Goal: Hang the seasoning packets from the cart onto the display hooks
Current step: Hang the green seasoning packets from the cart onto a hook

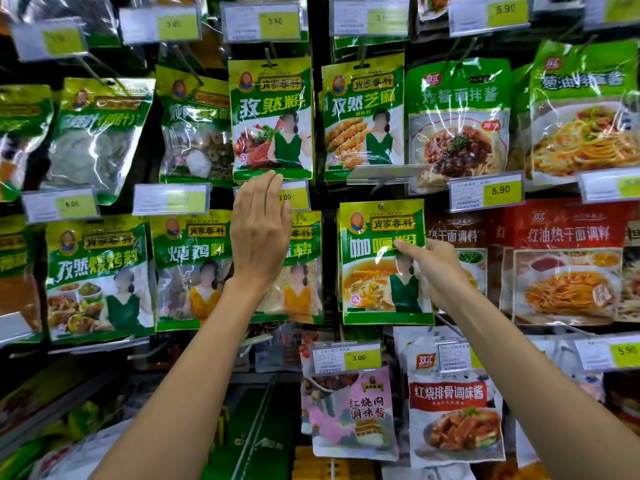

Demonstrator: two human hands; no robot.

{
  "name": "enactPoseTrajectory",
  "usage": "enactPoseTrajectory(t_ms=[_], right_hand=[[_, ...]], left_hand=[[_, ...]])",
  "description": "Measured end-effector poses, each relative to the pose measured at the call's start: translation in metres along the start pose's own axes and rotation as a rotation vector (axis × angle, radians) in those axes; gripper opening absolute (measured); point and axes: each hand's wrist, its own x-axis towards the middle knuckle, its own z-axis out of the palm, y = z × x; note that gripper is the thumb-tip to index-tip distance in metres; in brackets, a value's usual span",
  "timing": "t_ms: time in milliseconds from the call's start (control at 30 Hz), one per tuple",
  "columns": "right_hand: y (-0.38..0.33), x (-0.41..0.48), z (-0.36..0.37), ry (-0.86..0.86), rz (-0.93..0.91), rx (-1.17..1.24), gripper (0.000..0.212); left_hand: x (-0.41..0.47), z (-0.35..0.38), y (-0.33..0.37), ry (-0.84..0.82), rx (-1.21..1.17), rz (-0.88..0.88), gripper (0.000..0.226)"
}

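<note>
A green and yellow curry seasoning packet [377, 268] hangs in the middle row, its punch hole at the top by a hook. My right hand [433, 268] pinches the packet's right edge between thumb and fingers. My left hand [261, 233] is raised flat with straight fingers in front of the neighbouring packet [304, 271] and a 3.00 price tag [291, 197]. Its fingertips reach the bottom edge of the cumin powder packet [272, 119] above. The cart is not in view.
Rows of hanging seasoning and noodle-sauce packets fill the display, with price tags [485, 194] on the hook ends. A bent clear tag holder [384, 174] juts out just above the curry packet. Lower packets [349, 414] hang below; a green shelf bin [256, 431] sits at the bottom.
</note>
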Motion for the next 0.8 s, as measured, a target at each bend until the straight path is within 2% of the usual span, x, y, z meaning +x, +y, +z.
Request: enactPoseTrajectory(t_ms=[67,200,400,567,633,733,800], right_hand=[[0.006,0.007,0.001,0.028,0.010,-0.026,0.016],[0.015,0.018,0.008,0.104,0.027,-0.119,0.045],[0.021,0.023,0.015,0.217,-0.069,-0.383,0.048],[0.021,0.009,0.012,0.286,-0.155,-0.567,0.037],[0.024,-0.007,0.005,0.302,-0.215,-0.564,0.033],[0.033,-0.040,-0.012,0.275,-0.287,-0.535,0.018],[0.042,-0.066,-0.032,0.273,-0.300,-0.540,0.011]], left_hand=[[-0.001,0.000,-0.001,0.005,0.005,0.012,0.035],[-0.001,0.001,-0.005,-0.001,-0.002,0.032,0.037],[-0.002,-0.002,-0.011,-0.032,-0.025,0.079,0.039],[-0.003,-0.011,-0.007,-0.046,-0.076,0.061,0.038],[-0.009,-0.017,0.003,-0.008,-0.133,0.043,0.035],[-0.028,-0.027,0.037,0.031,-0.270,0.009,0.029],[-0.047,-0.037,0.073,-0.015,-0.408,-0.047,0.026]])
